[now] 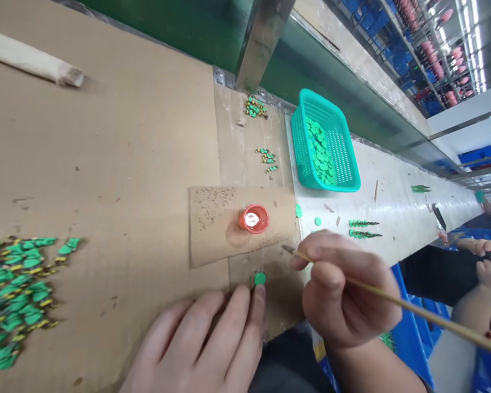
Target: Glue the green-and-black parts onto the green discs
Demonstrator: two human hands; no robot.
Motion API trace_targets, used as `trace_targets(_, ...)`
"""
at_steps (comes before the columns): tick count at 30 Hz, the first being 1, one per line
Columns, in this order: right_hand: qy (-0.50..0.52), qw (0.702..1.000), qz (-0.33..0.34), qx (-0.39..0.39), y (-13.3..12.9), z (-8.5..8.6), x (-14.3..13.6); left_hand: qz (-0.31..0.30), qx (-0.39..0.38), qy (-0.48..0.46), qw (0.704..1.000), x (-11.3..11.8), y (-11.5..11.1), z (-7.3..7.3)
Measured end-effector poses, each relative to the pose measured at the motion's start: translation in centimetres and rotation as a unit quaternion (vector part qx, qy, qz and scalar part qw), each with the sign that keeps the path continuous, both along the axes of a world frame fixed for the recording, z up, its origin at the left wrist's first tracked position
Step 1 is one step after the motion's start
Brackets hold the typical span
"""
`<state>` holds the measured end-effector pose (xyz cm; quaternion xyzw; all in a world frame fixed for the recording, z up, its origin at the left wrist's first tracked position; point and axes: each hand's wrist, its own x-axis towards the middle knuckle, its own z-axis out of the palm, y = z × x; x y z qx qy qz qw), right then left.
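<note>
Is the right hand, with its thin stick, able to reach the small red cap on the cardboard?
Probably yes. The right hand holds the stick with its tip near the red cap, and nothing lies between them.

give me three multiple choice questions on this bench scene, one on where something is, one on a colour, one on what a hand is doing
1. Where does the small red cap sit?
A. on a loose piece of cardboard
B. inside the basket
C. on the wooden stick

2. What colour is the mesh basket holding the green discs?
A. red
B. teal
C. yellow

3. What is the right hand doing?
A. lying flat and empty
B. gripping the basket
C. holding a thin stick

Answers:
1 A, the cap rests on the cardboard piece, left of the basket.
2 B, its walls and rim are teal.
3 C, the fingers pinch the stick, while the left hand has a fingertip by a green disc.
</note>
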<state>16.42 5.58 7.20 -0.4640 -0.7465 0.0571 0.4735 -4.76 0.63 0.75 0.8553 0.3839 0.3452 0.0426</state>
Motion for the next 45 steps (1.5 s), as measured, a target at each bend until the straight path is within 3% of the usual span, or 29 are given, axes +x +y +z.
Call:
trace_targets(4,0.011,1.0,0.008,-0.008,-3.5,-1.5,-0.2,-0.003,-0.01,-0.005,1.0,0.0,0.1,0.3)
trace_targets(7,0.024,0.999,0.028,-0.014,-4.6,-2.0,-0.3,0.0,-0.014,-0.012,1.0,0.1,0.3,0.5)
trace_targets(26,-0.031,0.994,0.037,-0.099,-4.4,-0.8,0.0,-0.009,-0.042,-0.009,0.999,-0.2,-0.3,0.5)
trace_targets(45,0.005,0.995,0.022,-0.1,-4.5,-1.3,-0.4,-0.012,-0.047,-0.027,0.998,-0.2,-0.6,0.2)
